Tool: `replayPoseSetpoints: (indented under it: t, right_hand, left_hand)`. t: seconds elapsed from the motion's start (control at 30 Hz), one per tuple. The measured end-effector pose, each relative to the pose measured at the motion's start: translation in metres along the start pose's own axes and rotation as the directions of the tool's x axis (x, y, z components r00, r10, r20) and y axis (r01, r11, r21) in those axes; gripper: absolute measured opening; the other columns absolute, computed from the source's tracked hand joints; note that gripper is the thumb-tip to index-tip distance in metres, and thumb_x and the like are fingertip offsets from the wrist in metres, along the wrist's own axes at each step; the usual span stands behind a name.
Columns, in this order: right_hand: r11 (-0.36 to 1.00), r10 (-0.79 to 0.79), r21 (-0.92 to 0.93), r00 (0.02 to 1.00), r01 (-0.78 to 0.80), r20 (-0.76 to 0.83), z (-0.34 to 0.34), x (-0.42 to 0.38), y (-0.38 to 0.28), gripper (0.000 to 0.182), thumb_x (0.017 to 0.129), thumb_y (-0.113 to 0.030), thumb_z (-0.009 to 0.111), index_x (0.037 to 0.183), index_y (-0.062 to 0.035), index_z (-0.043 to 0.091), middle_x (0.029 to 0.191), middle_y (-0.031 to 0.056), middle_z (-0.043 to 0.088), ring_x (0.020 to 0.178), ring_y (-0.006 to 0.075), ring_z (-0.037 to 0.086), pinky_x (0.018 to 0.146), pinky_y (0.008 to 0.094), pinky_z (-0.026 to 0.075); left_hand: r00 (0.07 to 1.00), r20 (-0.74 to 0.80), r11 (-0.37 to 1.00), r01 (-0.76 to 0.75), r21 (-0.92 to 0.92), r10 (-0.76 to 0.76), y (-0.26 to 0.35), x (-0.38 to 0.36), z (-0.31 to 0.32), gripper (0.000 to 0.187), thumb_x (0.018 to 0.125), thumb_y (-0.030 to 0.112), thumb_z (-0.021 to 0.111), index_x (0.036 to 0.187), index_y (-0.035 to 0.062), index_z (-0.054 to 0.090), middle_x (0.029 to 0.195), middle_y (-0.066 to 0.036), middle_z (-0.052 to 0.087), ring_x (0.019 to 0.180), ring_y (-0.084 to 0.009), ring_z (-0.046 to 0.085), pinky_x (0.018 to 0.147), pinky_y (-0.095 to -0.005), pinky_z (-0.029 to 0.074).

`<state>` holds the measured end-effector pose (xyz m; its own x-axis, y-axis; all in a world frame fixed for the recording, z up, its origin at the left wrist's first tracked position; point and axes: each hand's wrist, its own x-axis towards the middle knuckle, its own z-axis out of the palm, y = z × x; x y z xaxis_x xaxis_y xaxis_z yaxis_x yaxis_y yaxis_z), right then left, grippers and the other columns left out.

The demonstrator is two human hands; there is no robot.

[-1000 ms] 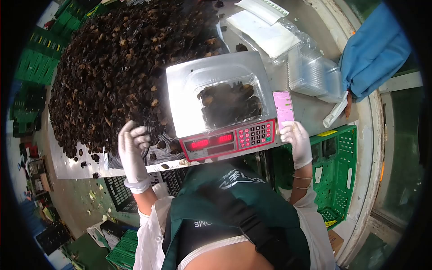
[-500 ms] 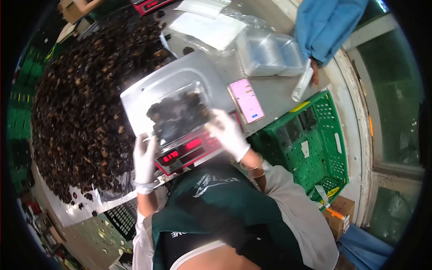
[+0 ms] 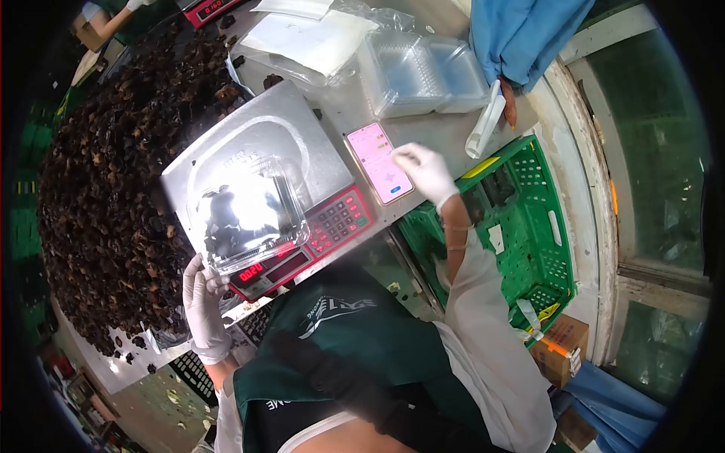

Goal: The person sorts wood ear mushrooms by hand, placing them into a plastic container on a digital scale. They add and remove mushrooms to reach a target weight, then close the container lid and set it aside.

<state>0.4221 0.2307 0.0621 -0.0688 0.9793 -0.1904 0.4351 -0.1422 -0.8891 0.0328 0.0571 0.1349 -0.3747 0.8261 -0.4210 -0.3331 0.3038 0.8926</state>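
Note:
A clear plastic box (image 3: 249, 215) with dark pieces inside, its top shining with glare, is over the lower left of the metal pan of a red scale (image 3: 336, 219). My left hand (image 3: 202, 302), in a white glove, has its fingers closed on the box's near left corner. White-gloved too, my right hand (image 3: 427, 172) is over the right edge of a phone (image 3: 379, 162) with a lit pink screen. Its fingertips are pressed together, and whether anything small is between them cannot be made out.
A large heap of dark pieces (image 3: 113, 204) covers the left of the table. Behind the phone stand stacked clear trays (image 3: 423, 75), beside white sheets (image 3: 306, 38). A green crate (image 3: 521, 226) is at the right. Another person's arm (image 3: 113, 26) shows at the top left.
My right hand has left the box and moved right to the phone. The box has shifted toward the near left of the scale, with my left hand still at its corner.

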Motion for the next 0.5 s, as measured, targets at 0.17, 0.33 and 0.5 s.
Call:
replayPoseSetpoints:
  t: [0.17,0.33,0.5]
  right_hand:
    - [0.968,0.176,-0.168,0.982,-0.185,-0.066,-0.015,0.043,0.036,0.023,0.082,-0.028,0.065,0.091,-0.0065,0.067,0.079,0.008,0.067,0.07,0.0178,0.062,0.07,0.0287,0.048]
    - [0.946,0.245,-0.22,0.97,-0.238,0.003,-0.005,0.056,0.044,0.013,0.083,-0.017,0.065,0.082,-0.0039,0.063,0.069,-0.0008,0.06,0.061,0.0057,0.051,0.061,0.0226,0.044]
    - [0.957,0.226,-0.184,0.974,-0.224,-0.011,-0.003,0.053,0.048,0.013,0.082,-0.017,0.067,0.078,-0.0045,0.062,0.066,-0.0019,0.058,0.06,0.0052,0.05,0.058,0.0223,0.042]
  left_hand:
    - [0.985,-0.103,0.971,-0.117,0.211,0.141,0.002,-0.011,0.009,0.038,0.097,0.019,0.048,0.13,0.0003,0.043,0.104,-0.007,0.061,0.081,-0.0089,0.057,0.073,-0.0213,0.046]
    - [0.973,-0.166,0.974,-0.126,0.188,0.157,-0.002,-0.017,-0.007,0.036,0.098,0.021,0.046,0.127,0.0008,0.047,0.106,-0.007,0.061,0.082,-0.0088,0.058,0.076,-0.0215,0.046]
    - [0.965,-0.193,0.977,-0.154,0.145,0.18,-0.003,-0.017,-0.008,0.032,0.098,0.018,0.046,0.123,-0.0013,0.049,0.104,-0.008,0.062,0.081,-0.009,0.056,0.079,-0.0239,0.047]
